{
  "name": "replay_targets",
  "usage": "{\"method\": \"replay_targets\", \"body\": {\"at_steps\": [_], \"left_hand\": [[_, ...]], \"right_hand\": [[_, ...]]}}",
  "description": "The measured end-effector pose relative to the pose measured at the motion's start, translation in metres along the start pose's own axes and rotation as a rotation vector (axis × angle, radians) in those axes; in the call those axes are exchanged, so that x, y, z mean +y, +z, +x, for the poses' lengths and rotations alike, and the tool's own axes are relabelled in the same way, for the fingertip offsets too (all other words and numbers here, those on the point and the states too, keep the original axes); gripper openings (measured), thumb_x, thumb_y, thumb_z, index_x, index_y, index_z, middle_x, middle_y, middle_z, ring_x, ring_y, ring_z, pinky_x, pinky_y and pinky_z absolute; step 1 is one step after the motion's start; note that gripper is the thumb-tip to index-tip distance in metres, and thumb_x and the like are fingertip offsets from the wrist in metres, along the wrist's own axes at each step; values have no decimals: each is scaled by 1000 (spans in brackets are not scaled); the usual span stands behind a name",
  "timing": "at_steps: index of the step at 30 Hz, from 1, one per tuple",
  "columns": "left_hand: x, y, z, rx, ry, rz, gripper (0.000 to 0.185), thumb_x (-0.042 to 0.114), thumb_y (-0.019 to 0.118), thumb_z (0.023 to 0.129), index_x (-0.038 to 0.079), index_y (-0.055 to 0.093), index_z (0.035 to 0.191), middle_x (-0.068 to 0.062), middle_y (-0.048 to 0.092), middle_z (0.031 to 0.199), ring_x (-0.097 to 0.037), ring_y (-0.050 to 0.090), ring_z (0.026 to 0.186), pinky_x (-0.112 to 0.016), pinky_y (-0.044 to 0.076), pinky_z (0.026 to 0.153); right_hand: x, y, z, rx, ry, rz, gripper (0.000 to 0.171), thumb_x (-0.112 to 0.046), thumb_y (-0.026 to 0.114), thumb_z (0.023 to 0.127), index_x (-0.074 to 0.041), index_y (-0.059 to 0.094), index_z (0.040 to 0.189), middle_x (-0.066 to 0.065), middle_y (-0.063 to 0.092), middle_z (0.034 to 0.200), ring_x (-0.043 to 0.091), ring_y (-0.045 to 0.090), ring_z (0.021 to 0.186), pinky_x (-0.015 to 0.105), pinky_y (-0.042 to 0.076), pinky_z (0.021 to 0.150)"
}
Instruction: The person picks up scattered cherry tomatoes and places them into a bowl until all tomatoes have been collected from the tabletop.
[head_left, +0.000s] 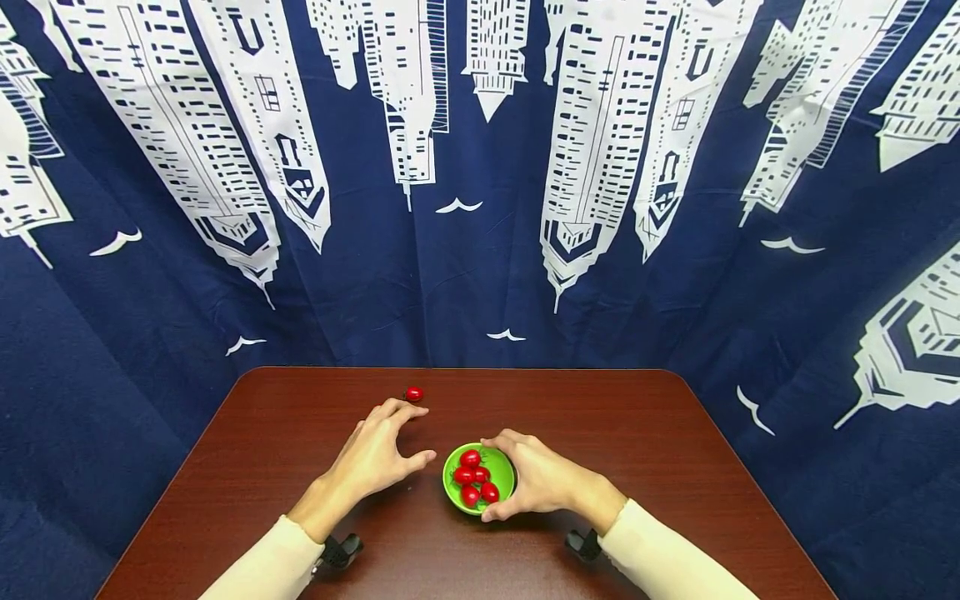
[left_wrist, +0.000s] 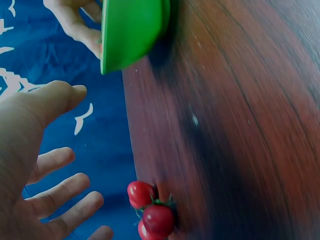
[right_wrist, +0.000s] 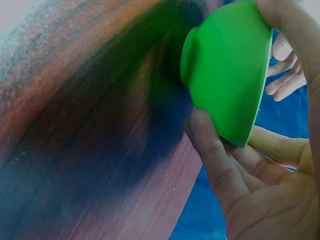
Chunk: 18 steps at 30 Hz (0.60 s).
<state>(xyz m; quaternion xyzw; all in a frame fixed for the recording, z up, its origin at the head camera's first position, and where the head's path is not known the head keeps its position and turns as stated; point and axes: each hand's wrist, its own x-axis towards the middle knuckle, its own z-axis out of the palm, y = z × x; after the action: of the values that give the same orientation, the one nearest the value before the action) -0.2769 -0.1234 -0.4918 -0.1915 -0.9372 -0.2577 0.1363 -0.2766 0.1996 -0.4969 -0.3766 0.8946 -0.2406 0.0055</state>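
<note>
Nearest the head camera, two cream sleeves (head_left: 262, 558) at the bottom edge, each with a dark wrist mount, over a dark red-brown table (head_left: 675, 467). Right hand (head_left: 543, 483) cupped against the right side of a small green bowl (head_left: 501, 475), fingers and thumb curled round its rim, a firm grip on it. Inside the bowl, several red cherry tomatoes (head_left: 472, 479), about five. Left hand (head_left: 375, 454) resting just left of the bowl, fingers spread and gently bent, holding nothing, fingertips reaching toward a loose cherry tomato (head_left: 413, 393) near the far table edge, close but apart from it. Behind the table, a navy curtain (head_left: 480, 275) printed with white skyscrapers and birds. From the left wrist, the left hand (left_wrist: 35, 165) wide open at the left of frame, fingers apart, empty; a small cluster of red tomatoes with green stems (left_wrist: 152, 212) lying on the table (left_wrist: 240, 125) just beyond the fingertips, not touched; the green bowl (left_wrist: 130, 32) at the top with fingers of the other hand behind it. From the right wrist, the right hand (right_wrist: 260, 190) wrapped round the outside of the green bowl (right_wrist: 225, 70), thumb and fingers pressed on its wall, bowl base against the table (right_wrist: 85, 125).
</note>
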Motion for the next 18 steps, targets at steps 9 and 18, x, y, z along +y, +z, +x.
{"method": "replay_targets", "body": {"at_steps": [9,18], "left_hand": [[-18,-1,-4,11,-55,-9,70,49,101,88,20,79,147,-3,74,140,-27,72,119,-57,64,100],[-37,-1,-5,-3,-101,-2,73,49,104,85,17,79,146,-8,74,138,-31,72,123,-54,68,97]], "right_hand": [[-1,0,0,1,2,-5,99,-58,106,79,-4,69,153,0,78,136,16,77,122,31,66,110],[-1,0,1,3,4,-13,99,-58,106,78,-4,69,153,0,77,139,17,77,124,33,66,112]]}}
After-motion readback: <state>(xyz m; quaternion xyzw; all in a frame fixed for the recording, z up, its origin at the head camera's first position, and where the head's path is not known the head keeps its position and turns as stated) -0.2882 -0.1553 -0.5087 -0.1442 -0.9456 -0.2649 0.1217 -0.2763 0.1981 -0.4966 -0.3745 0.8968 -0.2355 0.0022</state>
